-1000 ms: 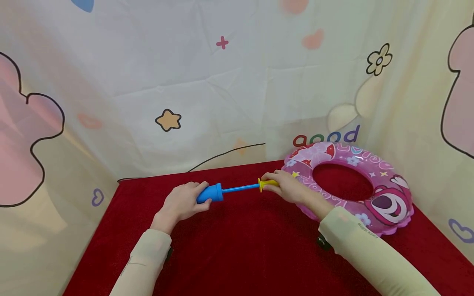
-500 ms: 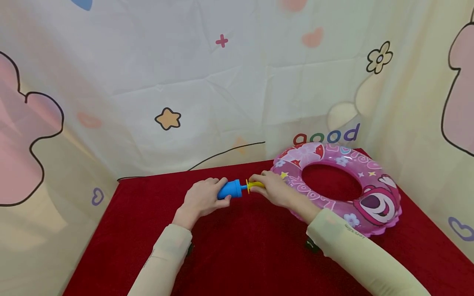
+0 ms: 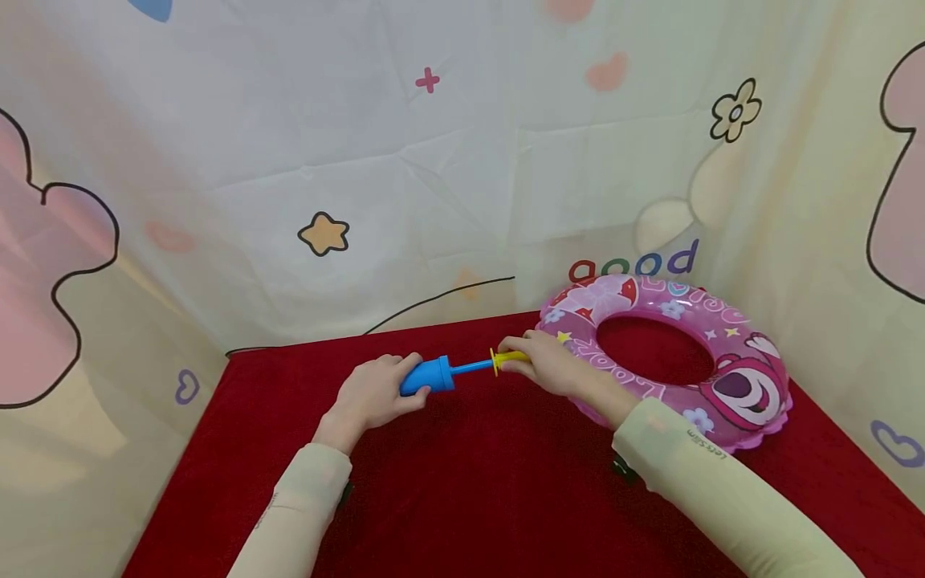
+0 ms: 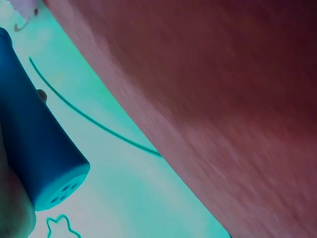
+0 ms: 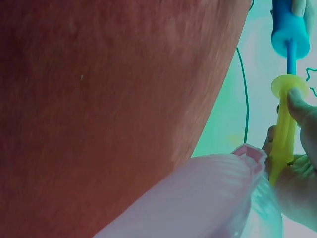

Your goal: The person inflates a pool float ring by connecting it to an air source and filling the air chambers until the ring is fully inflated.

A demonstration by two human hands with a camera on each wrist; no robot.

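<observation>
A hand air pump (image 3: 431, 375) with a blue barrel and a yellow handle (image 3: 511, 358) is held level between both hands. My left hand (image 3: 372, 393) grips the barrel, thumb and fingers around it; small holes show in its end in the left wrist view. My right hand (image 3: 555, 365) holds the handle just behind its flange. Part of the blue rod (image 3: 473, 367) shows between barrel and flange. Beside my right hand lies a pink inflatable swim ring (image 3: 751, 393) with bear and flower prints. The handle's tapered end (image 5: 276, 176) points toward the ring; the fingers partly hide it.
Dark red cloth (image 3: 448, 490) covers the table. Behind and along both sides hangs a pale printed curtain (image 3: 433, 185), and the ring's far edge lies near it. A small dark object (image 3: 624, 468) shows under the right wrist.
The hands first came together, pushing the rod mostly into the barrel, then moved apart, drawing part of it out again. The swim ring shifted left, then partly back right, along with the right hand.
</observation>
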